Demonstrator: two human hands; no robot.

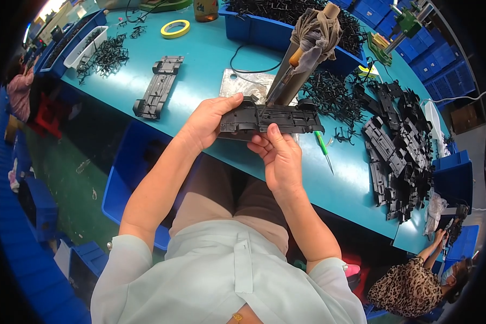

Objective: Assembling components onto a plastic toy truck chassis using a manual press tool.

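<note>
Head view: a long black moulded plastic part (294,120) with arched cut-outs lay level between both hands, above the near edge of a smooth teal tabletop (205,51). With that part as the dial's centre, the left hand (210,121) gripped its nine o'clock end, thumb along the top; the other left fingers were hidden beneath. The right hand (279,156) pinched the six o'clock edge, its thumb on the rim and its fingers curled under, partly out of sight. A slim metal rod with an orange handle (295,57) slanted down from one o'clock to the part; whether its tip touched could not be told. Grey cloth (321,32) wrapped the top of the thick grey post beside it, hiding whatever it was tied around. A flat silvery metal plate (233,83) showed at eleven, its near portion covered by the part.

At four lay a green-handled thin-shafted tool (322,143). Between three and four, a heap of similar black parts (383,143) overlapped too much to count; at two, a tangle of small black plastic pieces (335,97) was just as hard to separate. One matching black part (159,86) lay alone between nine and ten. At twelve, a blue plastic bin (243,27) was cut off by the upper edge.
</note>
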